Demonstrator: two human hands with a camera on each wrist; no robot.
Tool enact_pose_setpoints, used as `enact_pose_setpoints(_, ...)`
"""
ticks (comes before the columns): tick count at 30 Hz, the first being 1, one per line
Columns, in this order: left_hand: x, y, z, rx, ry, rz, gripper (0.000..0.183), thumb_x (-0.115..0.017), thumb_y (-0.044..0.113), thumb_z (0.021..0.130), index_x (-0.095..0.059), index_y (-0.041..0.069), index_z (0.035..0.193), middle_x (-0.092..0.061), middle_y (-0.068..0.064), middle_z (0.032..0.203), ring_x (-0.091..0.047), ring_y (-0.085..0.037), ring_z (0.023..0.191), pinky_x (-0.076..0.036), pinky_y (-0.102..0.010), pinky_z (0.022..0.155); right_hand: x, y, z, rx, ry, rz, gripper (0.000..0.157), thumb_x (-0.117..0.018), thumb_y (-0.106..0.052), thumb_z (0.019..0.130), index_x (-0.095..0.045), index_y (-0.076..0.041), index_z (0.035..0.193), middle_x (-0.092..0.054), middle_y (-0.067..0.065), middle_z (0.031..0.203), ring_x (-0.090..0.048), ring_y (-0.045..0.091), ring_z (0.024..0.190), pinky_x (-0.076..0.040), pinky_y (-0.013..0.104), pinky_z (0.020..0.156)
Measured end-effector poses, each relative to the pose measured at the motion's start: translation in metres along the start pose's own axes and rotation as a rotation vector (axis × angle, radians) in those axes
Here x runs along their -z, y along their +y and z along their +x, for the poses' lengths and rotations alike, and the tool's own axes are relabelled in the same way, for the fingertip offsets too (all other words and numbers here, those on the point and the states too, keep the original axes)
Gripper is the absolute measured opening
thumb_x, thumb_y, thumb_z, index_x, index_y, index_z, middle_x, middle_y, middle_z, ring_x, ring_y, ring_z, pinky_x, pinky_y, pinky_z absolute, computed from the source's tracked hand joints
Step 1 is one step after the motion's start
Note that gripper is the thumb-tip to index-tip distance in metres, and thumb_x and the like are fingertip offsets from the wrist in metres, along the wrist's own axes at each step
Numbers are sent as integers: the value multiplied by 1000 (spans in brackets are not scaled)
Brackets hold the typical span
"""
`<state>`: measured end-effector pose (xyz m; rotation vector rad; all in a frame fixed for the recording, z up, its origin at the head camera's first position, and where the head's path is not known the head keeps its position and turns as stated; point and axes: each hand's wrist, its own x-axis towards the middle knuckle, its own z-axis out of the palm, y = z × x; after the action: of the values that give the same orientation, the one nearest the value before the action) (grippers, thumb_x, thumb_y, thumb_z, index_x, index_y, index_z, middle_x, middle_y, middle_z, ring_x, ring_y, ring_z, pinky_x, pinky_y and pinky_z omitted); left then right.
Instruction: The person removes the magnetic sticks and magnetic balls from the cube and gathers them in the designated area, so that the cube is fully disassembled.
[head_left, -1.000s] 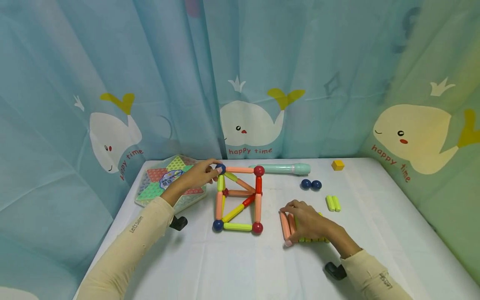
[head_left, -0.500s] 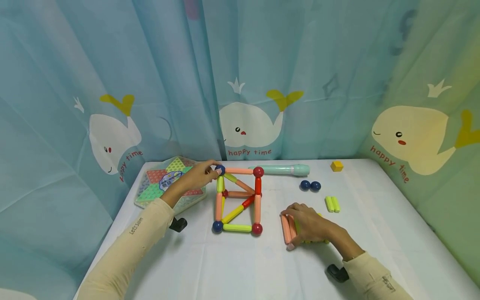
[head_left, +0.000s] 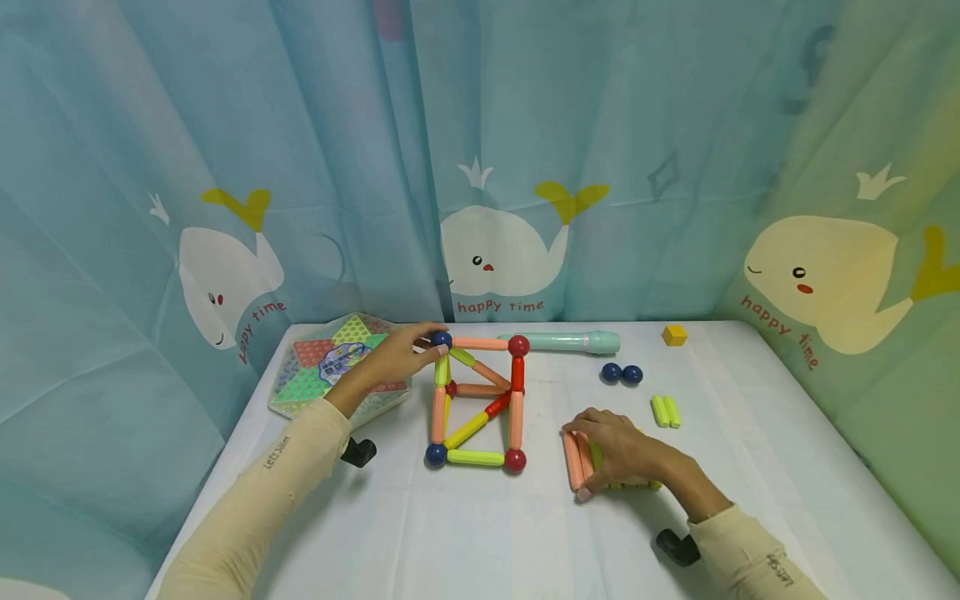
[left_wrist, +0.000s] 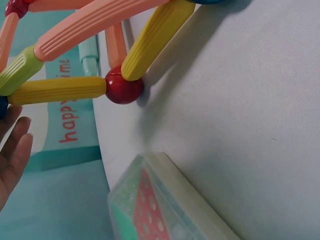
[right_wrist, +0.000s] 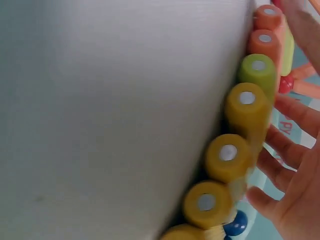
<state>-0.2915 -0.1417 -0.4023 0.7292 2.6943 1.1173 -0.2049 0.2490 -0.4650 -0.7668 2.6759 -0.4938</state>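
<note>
A frame of magnetic rods (head_left: 476, 457) and red and blue balls stands mid-table in the head view. My left hand (head_left: 401, 354) holds the blue magnetic ball (head_left: 442, 340) at its upper left corner. In the left wrist view, only fingertips show beside that ball, which is mostly cut off. On the right, my right hand (head_left: 618, 450) spans the coral magnetic rods (head_left: 573, 460) lengthwise, thumb at their near ends and a finger at the far ends. These lie in a row with a green rod (right_wrist: 257, 67) and several yellow rods (right_wrist: 228, 152), partly hidden under the hand.
A clear case (head_left: 300, 392) with coloured pieces lies left of the frame. Behind stands a mint-green tube (head_left: 570, 342). Two blue balls (head_left: 632, 375), two short green rods (head_left: 666, 411) and a yellow cube (head_left: 674, 335) lie to the right. A curtain (head_left: 337, 125) hangs behind the table.
The outer coral rod has come closer against its neighbour under my right hand, which has shifted slightly. My left hand stays at the blue ball, and the frame keeps its place.
</note>
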Motion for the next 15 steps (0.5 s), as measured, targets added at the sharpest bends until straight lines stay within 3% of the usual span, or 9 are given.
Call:
enact_pose_setpoints(3, 0, 0, -1, 4, 2, -14, 48, -56, 34, 104, -49, 13, 147, -63, -11, 133, -60, -31, 125, -51, -48, 101, 9, -5, 4, -2, 12, 49, 88, -84, -56, 74, -53, -11, 142, -52, 11, 141, -48, 34, 130, -40, 62, 107)
enact_pose_setpoints(6, 0, -1, -1, 16, 10, -23, 48, -56, 36, 104, -50, 14, 146, -64, -11, 130, -60, -30, 125, -51, -49, 100, 27, -15, 15, 14, 125, 115, 72, -80, -48, 84, -56, -9, 139, -57, 13, 136, -55, 32, 122, -50, 55, 100)
enact_pose_setpoints(11, -1, -2, -2, 18, 24, -40, 47, -56, 35, 104, -51, 12, 145, -65, -11, 128, -61, -30, 120, -53, -47, 98, 62, -35, 50, 60, 394, 220, 48, -77, -36, 90, -64, -7, 125, -68, 12, 109, -64, 22, 89, -57, 37, 75)
enact_pose_setpoints(15, -5, -4, 0, 23, 21, -62, 46, -56, 36, 104, -52, 13, 144, -64, -10, 128, -61, -28, 118, -53, -45, 97, 78, -48, 77, 54, 447, 244, 46, -74, -40, 91, -65, -10, 125, -68, 7, 94, -59, 18, 68, -52, 31, 60)
